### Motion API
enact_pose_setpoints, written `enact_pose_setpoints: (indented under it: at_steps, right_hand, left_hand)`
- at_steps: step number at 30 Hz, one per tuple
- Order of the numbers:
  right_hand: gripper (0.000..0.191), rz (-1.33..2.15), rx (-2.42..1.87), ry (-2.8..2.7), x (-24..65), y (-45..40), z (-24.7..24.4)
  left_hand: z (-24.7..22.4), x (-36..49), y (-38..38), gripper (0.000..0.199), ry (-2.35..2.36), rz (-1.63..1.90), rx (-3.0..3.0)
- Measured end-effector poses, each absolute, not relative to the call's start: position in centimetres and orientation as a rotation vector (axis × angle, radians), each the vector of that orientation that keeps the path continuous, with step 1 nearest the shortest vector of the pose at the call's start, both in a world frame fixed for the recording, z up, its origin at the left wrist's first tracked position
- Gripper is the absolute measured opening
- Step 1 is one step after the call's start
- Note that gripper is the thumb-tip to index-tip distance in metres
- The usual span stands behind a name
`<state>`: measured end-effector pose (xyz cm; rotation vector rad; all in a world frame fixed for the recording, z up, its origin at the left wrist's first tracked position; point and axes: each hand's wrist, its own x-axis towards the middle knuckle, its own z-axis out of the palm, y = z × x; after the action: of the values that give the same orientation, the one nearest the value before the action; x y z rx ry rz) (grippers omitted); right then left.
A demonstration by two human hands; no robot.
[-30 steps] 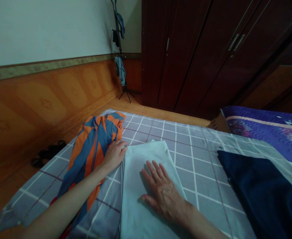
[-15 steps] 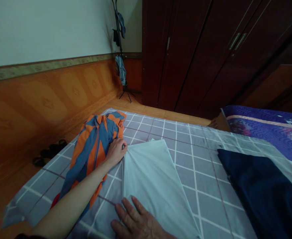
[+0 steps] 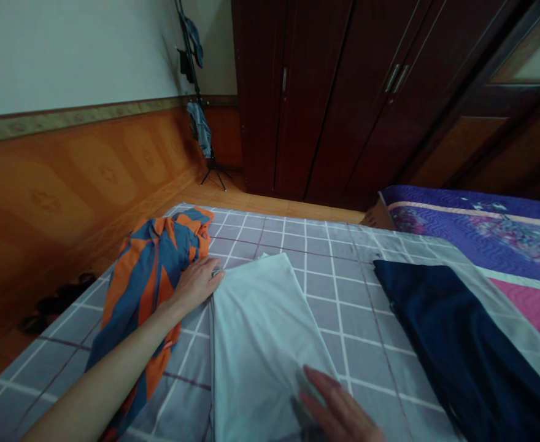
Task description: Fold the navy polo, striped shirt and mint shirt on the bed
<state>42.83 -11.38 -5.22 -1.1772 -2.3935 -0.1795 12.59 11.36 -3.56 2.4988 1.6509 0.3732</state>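
A folded white garment [image 3: 256,331] lies on the bed, some small creases running across it; its exact kind does not show. At its far left corner is my left hand [image 3: 197,283], thumb and fingers closed on the edge. My right hand [image 3: 339,405] is over the near right part of the garment, fingers stretched out and slightly blurred, holding nothing. Close beside my left hand and forearm lies a rumpled orange and blue striped garment [image 3: 136,276].
A folded dark navy garment [image 3: 454,331] lies to the right on the grey checked bedsheet [image 3: 357,307]. Beyond are a purple flowered bed cover [image 3: 482,215], a dark wooden wardrobe [image 3: 316,104] and a coat stand [image 3: 196,92]. Dark shoes [image 3: 58,304] sit on the floor at left.
My right hand has moved from the garment's near left edge to its right side. My left hand stays at the corner, its fingers flatter. The view has turned slightly right.
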Motion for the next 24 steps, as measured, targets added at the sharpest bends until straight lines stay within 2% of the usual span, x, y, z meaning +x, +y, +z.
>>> enact_pose_setpoints:
  at_steps: [3,7,15,18,20,23,24]
  right_hand:
    - [0.036,-0.166,-1.613,-2.13,45.6,-12.0,-5.0]
    - [0.028,-0.043,-1.918,-1.998,46.1,-12.2,-5.5]
    - [0.009,0.471,-2.083,-1.867,42.9,-11.2,-4.9]
    - [0.009,0.763,-2.053,-1.611,42.3,-11.0,-5.2]
    - [0.02,0.966,-1.977,-1.404,42.3,-10.8,-5.4]
    - [0.056,1.134,-1.858,-1.202,42.5,-10.5,-5.2]
    - [0.061,1.176,-1.836,-1.163,42.5,-10.3,-4.9]
  left_hand:
    - [-3.0,14.3,12.5,0.034,1.593,0.334,2.525]
    - [-3.1,17.4,13.3,0.038,1.555,0.208,2.525]
    - [-4.5,19.0,13.7,0.017,1.544,0.235,2.433]
    - [-5.0,19.0,13.9,0.019,1.553,0.259,2.357]
    - [-5.2,19.2,14.2,0.027,1.565,0.279,2.293]
    - [-5.4,19.5,14.5,0.033,1.507,0.305,2.213]
    - [-5.4,19.6,14.6,0.034,1.459,0.302,2.201]
